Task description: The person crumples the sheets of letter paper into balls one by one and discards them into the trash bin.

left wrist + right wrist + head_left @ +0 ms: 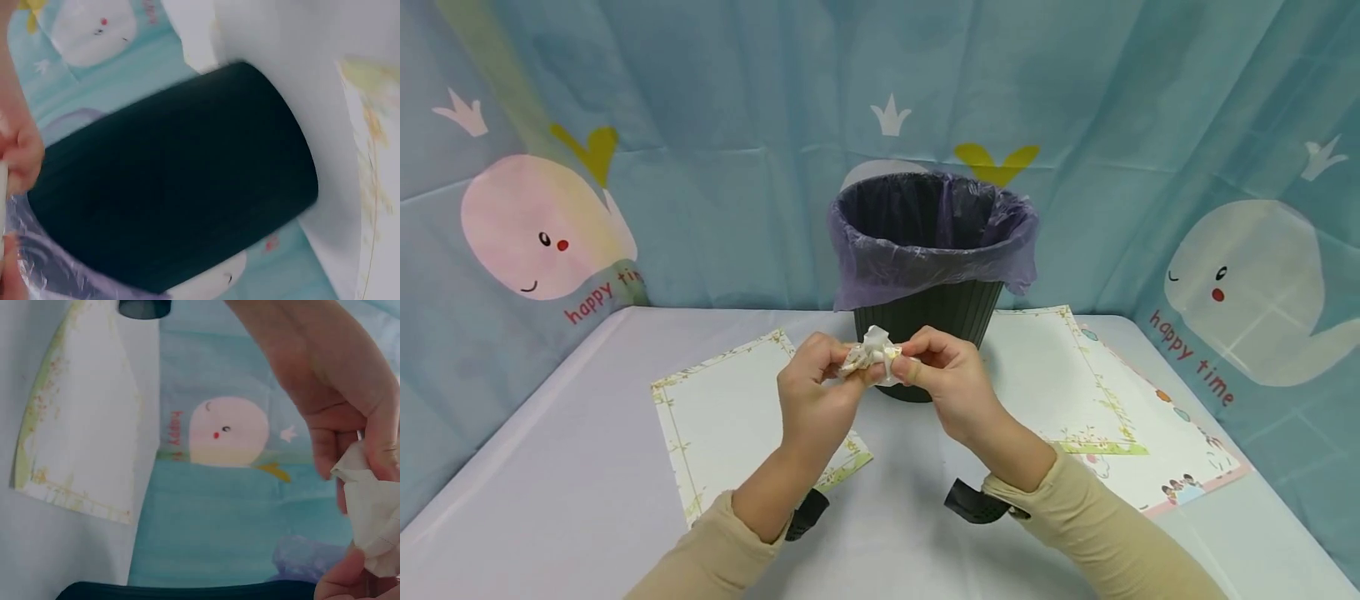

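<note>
A crumpled piece of white paper (875, 354) is held up between both hands, in front of the bin. My left hand (816, 400) pinches its left side between thumb and fingers. The right side is pinched by my right hand (958, 387). In the right wrist view the paper (375, 519) looks thin, folded and creased, with fingers gripping it above and below. Behind the hands stands a dark ribbed bin (917, 308) lined with a translucent purple bag (925, 267), which is folded over the rim. Only part of the hands shows at the left wrist view's edge.
A sheet with a floral border (730, 408) lies on the white table (587, 450) at left. Another bordered sheet (1045, 375) lies right of the bin, overlapping a pink-edged sheet (1195, 471). A blue curtain (737, 108) with whale prints hangs behind and at the sides.
</note>
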`<state>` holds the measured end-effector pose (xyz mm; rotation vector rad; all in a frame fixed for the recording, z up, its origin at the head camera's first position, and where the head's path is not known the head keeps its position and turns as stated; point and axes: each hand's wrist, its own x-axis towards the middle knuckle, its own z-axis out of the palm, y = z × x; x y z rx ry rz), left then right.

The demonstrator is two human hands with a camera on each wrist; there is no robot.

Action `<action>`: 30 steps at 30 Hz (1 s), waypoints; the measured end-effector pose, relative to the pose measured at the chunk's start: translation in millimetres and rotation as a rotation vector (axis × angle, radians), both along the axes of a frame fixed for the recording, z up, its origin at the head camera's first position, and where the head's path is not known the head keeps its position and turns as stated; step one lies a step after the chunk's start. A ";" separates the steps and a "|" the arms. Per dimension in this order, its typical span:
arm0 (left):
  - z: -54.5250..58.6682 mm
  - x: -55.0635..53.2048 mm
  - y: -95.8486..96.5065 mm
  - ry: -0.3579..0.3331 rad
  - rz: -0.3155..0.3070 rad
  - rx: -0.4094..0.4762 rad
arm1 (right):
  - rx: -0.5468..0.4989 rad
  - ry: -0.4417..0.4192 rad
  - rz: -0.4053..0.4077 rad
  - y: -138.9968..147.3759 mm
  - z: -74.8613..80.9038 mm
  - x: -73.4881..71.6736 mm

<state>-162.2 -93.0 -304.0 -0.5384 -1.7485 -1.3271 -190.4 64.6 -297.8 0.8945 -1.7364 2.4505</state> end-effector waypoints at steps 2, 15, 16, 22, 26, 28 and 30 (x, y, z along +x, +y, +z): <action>3.5 2.1 -4.8 -0.090 0.017 -0.089 | 0.019 -0.022 -0.060 0.3 2.9 1.4; 20.0 10.4 -16.0 -0.456 -0.220 -0.259 | 0.179 0.163 -0.043 12.6 9.9 8.8; 20.1 9.7 -18.3 -0.450 -0.238 -0.251 | 0.176 0.200 0.007 15.6 8.9 7.7; 17.0 6.5 -31.2 -0.442 -0.428 -0.155 | 0.247 0.429 0.141 27.6 6.5 -1.5; 12.7 5.1 -33.2 -0.434 -0.544 -0.145 | 0.347 0.503 0.078 28.0 7.4 -2.6; 12.1 4.9 -33.7 -0.425 -0.568 -0.165 | 0.358 0.478 0.094 28.4 7.1 -2.9; 12.7 5.5 -34.3 -0.425 -0.556 -0.192 | 0.338 0.427 0.143 29.5 6.3 -4.0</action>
